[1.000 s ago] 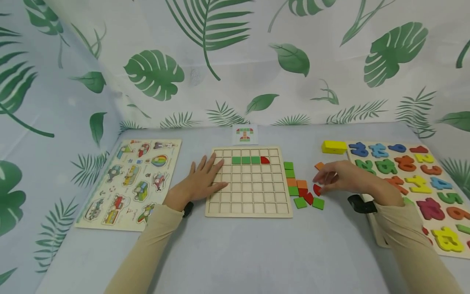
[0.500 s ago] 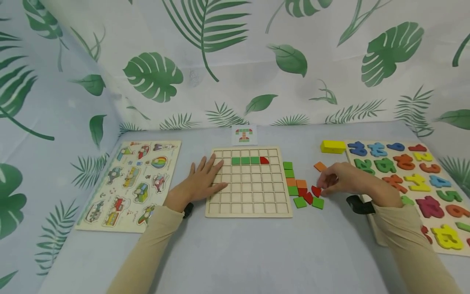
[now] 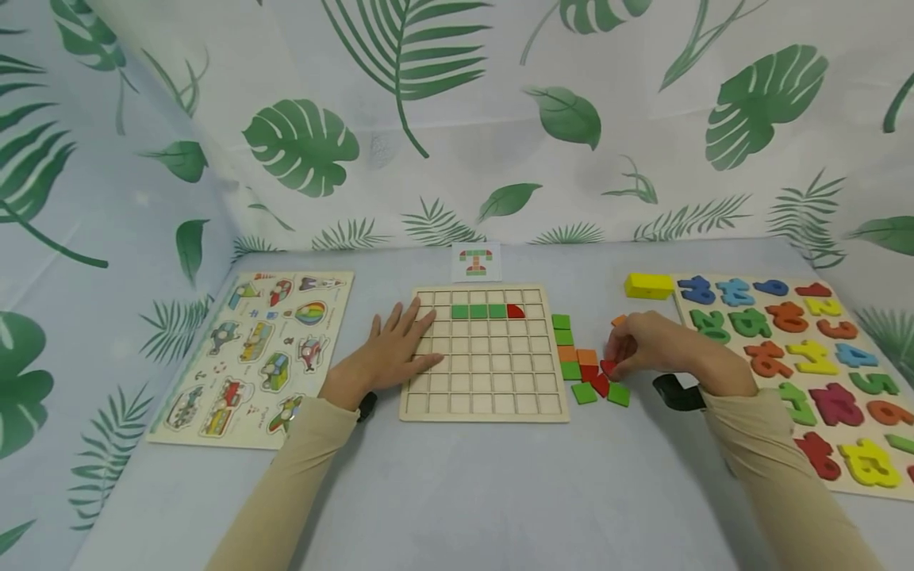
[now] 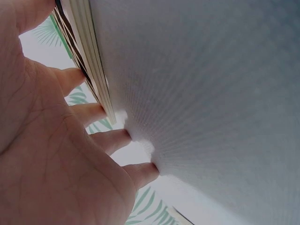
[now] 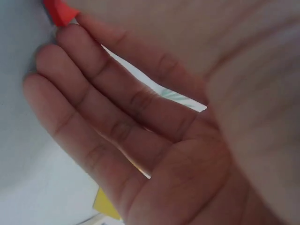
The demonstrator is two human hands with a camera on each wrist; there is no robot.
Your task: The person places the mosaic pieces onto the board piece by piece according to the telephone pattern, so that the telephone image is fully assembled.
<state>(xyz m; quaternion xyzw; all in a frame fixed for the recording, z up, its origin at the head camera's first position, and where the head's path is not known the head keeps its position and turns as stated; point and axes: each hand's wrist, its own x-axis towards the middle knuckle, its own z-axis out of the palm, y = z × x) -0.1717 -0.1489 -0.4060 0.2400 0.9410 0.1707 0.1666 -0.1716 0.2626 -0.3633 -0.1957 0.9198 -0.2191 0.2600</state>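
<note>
My left hand lies with spread fingers over the left edge of a wooden grid board. In the left wrist view, fingertips touch the board's side, while others meet the table. Three green square tiles and a red quarter-circle tile sit in one upper row of the grid. To the right of the board, my right hand pinches another red quarter-circle tile between thumb and index finger. That tile shows at the top of the right wrist view, partly hidden by the thumb.
Loose green tiles, orange tiles and red tiles lie beside the board. Behind it is a pattern card. A yellow block and number puzzle stand right, a picture puzzle left.
My right hand has closed its thumb and index finger on the red quarter-circle tile and shifted slightly left with it. The left hand stays in place on the board.
</note>
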